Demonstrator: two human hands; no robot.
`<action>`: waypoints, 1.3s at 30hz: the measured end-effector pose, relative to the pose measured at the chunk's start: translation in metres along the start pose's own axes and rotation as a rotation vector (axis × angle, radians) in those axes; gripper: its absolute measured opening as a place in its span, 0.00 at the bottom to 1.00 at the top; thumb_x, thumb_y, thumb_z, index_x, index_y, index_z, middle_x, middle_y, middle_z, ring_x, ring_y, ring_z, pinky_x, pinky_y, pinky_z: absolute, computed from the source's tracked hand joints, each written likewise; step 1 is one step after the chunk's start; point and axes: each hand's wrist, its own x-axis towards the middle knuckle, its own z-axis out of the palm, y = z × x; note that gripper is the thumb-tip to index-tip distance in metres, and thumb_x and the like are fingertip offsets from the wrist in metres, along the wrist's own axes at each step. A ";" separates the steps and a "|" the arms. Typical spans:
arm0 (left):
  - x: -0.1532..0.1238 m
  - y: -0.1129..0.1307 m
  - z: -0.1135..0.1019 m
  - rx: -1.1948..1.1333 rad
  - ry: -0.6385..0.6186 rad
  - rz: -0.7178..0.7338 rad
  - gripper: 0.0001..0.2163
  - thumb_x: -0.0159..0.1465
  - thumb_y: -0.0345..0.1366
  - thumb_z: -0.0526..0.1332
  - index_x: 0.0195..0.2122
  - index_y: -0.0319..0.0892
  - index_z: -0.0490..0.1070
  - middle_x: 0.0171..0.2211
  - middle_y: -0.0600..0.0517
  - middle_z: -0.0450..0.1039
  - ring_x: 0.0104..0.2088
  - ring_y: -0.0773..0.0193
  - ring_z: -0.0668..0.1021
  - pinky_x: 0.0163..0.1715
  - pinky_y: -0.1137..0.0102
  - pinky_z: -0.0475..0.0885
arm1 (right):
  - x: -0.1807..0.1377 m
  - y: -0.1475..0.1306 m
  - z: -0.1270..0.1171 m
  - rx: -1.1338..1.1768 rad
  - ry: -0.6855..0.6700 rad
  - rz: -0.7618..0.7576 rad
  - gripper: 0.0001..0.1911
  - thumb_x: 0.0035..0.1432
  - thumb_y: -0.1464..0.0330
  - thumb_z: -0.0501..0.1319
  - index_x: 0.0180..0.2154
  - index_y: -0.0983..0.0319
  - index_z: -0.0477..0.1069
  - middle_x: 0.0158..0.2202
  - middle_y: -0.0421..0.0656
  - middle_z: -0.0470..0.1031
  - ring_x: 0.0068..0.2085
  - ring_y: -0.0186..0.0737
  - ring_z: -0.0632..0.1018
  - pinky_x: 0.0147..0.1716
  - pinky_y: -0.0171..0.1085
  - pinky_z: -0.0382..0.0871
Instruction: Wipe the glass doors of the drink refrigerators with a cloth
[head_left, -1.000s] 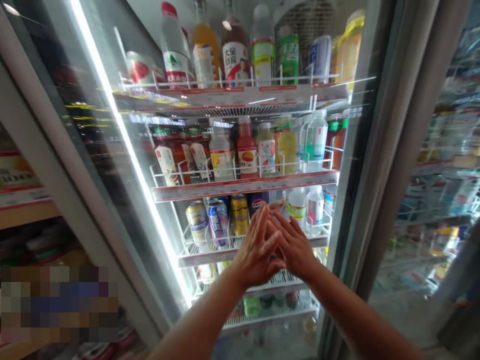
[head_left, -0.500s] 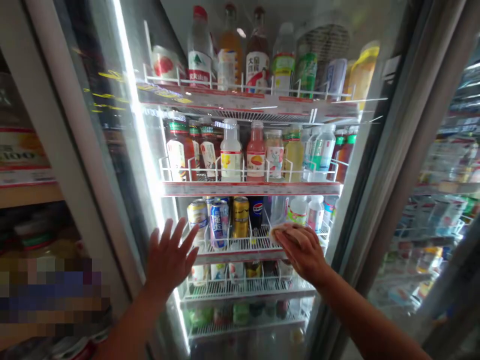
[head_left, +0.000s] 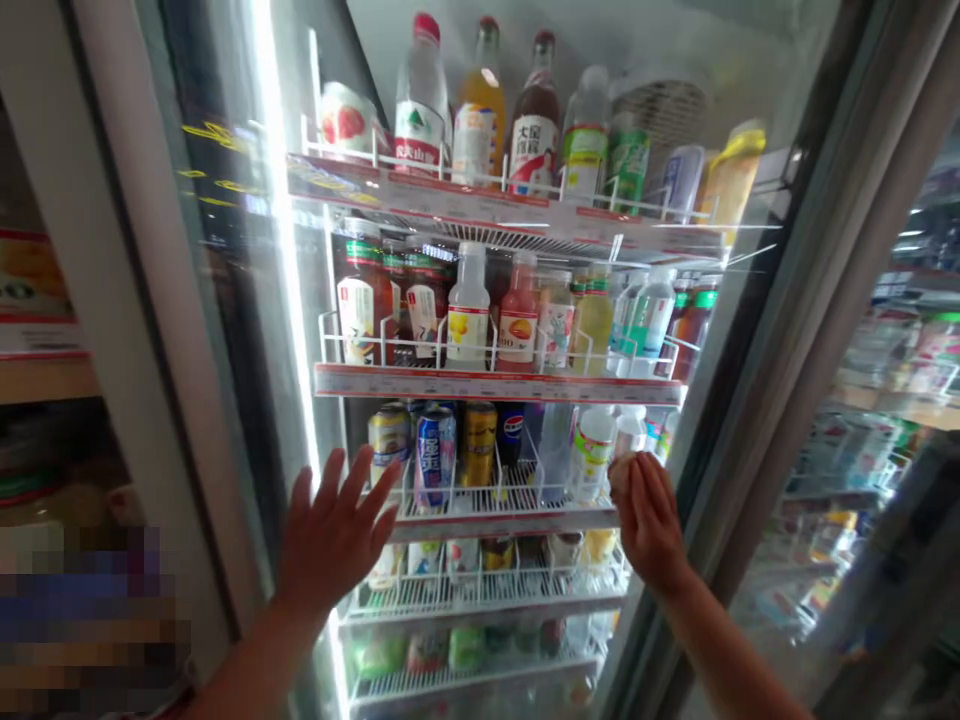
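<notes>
Pressing the spread left hand (head_left: pixel 330 530) on glass (head_left: pixel 225 184) could smear it; the right hand (head_left: pixel 649 525) seemingly clutches a cloth (head_left: pixel 621 473).

There was one left hand (head_left: pixel 330 545) and one right hand (head_left: pixel 649 520). There were five shelves (head_left: pixel 495 383) and one long light (head_left: pixel 283 240) on the left. One blue can (head_left: pixel 435 457) and one gold can (head_left: pixel 478 446) stood up front.
</notes>
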 end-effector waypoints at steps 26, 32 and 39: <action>0.000 0.001 -0.001 0.041 -0.002 0.023 0.32 0.68 0.40 0.61 0.71 0.55 0.50 0.72 0.52 0.49 0.73 0.54 0.50 0.72 0.52 0.44 | 0.051 -0.008 0.001 0.071 0.098 -0.034 0.37 0.61 0.78 0.65 0.67 0.50 0.62 0.49 0.48 0.73 0.49 0.45 0.77 0.45 0.43 0.76; 0.001 0.000 -0.003 0.088 -0.012 0.032 0.27 0.68 0.40 0.62 0.67 0.54 0.59 0.71 0.51 0.55 0.73 0.52 0.53 0.72 0.52 0.47 | 0.092 -0.011 0.006 0.163 0.166 0.110 0.31 0.64 0.75 0.64 0.64 0.47 0.66 0.53 0.48 0.71 0.48 0.44 0.78 0.40 0.42 0.79; 0.001 0.004 -0.005 0.049 -0.016 -0.013 0.26 0.69 0.39 0.59 0.68 0.55 0.58 0.70 0.52 0.58 0.72 0.51 0.56 0.71 0.52 0.49 | 0.080 -0.054 0.014 0.275 -0.023 -0.113 0.36 0.63 0.79 0.61 0.68 0.48 0.60 0.52 0.46 0.74 0.52 0.44 0.76 0.49 0.43 0.77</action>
